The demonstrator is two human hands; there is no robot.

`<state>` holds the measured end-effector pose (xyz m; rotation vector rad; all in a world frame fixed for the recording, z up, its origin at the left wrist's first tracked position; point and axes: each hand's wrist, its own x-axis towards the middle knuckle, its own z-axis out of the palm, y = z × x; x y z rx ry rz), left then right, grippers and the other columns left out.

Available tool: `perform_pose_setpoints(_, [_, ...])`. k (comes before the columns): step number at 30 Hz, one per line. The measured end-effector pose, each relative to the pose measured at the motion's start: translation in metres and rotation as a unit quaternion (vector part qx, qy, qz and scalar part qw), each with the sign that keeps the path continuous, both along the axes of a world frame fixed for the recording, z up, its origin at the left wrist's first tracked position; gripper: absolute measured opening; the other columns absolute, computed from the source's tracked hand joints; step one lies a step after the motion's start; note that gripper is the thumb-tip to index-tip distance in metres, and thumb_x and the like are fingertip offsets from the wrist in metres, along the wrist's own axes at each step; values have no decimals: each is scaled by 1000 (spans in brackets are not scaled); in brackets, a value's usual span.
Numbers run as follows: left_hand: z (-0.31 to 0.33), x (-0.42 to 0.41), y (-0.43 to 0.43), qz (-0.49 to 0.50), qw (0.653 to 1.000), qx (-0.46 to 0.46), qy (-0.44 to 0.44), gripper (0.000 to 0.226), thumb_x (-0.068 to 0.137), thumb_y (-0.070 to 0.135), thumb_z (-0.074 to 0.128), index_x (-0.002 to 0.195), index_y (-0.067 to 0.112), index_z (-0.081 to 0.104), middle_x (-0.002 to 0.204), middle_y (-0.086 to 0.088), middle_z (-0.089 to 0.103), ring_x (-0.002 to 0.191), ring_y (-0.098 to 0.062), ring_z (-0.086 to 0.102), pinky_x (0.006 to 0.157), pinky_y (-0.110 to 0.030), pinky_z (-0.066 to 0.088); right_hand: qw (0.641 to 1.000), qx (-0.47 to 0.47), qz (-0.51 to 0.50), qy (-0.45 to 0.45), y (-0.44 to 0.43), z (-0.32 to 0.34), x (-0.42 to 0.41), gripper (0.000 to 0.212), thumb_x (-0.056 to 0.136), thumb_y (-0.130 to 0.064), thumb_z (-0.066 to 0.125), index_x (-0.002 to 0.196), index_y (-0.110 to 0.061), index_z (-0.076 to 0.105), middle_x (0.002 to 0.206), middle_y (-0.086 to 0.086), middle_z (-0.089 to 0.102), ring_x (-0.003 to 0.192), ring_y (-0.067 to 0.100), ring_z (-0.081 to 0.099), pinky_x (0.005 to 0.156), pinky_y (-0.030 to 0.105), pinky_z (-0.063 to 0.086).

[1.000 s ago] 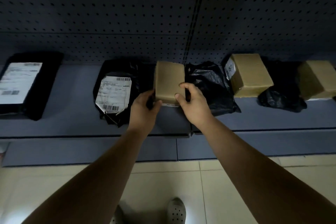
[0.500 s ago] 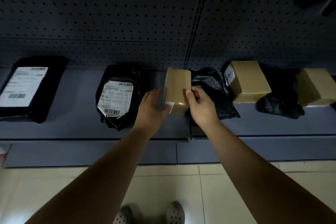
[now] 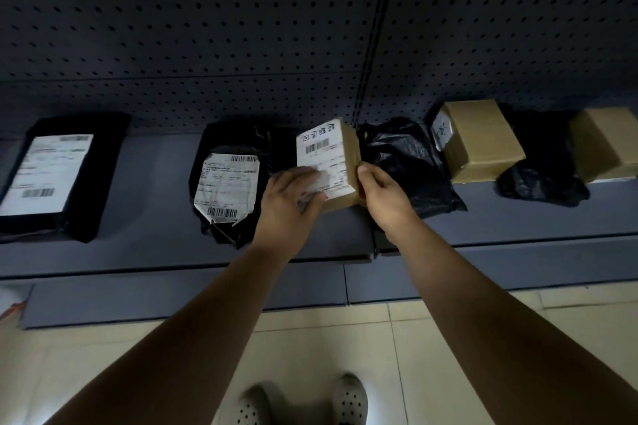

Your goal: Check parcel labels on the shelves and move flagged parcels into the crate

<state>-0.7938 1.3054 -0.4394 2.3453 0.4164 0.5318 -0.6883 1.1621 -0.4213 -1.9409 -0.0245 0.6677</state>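
A grey shelf [image 3: 145, 252] spans mid-frame, carrying black mailer bags [image 3: 411, 166] and brown cartons [image 3: 483, 145]. At centre the small labelled box [image 3: 328, 162] is tilted up, its label facing the camera. The left hand [image 3: 288, 203] grip curls over the label's lower left; the right hand [image 3: 385, 197] grip pinches the box's right edge.

One wide-angle head-worn view looks forward and down, from close above, at the low grey-blue metal shelf [image 3: 155, 190]. The perforated dark back panel [image 3: 207, 28] rises behind it, and beige floor tiles [image 3: 310, 338] lie before it.
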Motion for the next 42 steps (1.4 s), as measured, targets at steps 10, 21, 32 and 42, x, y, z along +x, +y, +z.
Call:
perform_pose_setpoints(10, [0, 10, -5, 21, 995, -99, 27, 27, 90, 16, 68, 116, 9, 68, 131, 3, 53, 108, -15, 58, 96, -26, 48, 998, -36, 48, -29, -11, -1, 0, 37, 99, -40, 48, 130, -25, 62, 128, 1, 65, 119, 19, 59, 105, 35, 45])
perform_pose_setpoints(21, [5, 5, 18, -64, 994, 16, 90, 42, 92, 30, 61, 130, 11, 62, 149, 0, 44, 130, -26, 45, 106, -34, 37, 991, 9, 106, -82, -14, -8, -8, 60, 89, -21, 71, 143, -31, 47, 124, -12, 62, 105, -7, 58, 88, 5, 43])
perform_pose_setpoints(32, [18, 15, 38, -22, 985, 93, 141, 49, 93, 41, 53, 140, 25, 52, 154, -7, 34, 139, -33, 28, 112, -51, 26, 966, -77, 124, -216, -12, -4, -17, 77, 77, -36, 81, 145, -26, 44, 148, 2, 33, 136, 17, 28, 116, 33, 26])
perform_pose_setpoints(42, [13, 3, 44, 25, 988, 83, 131, 41, 88, 47, 48, 112, 18, 62, 116, -8, 58, 111, -33, 49, 97, -44, 38, 967, -76, 71, -234, -7, -1, 3, 62, 83, -17, 74, 141, -19, 51, 147, 6, 35, 135, 17, 35, 115, 29, 31])
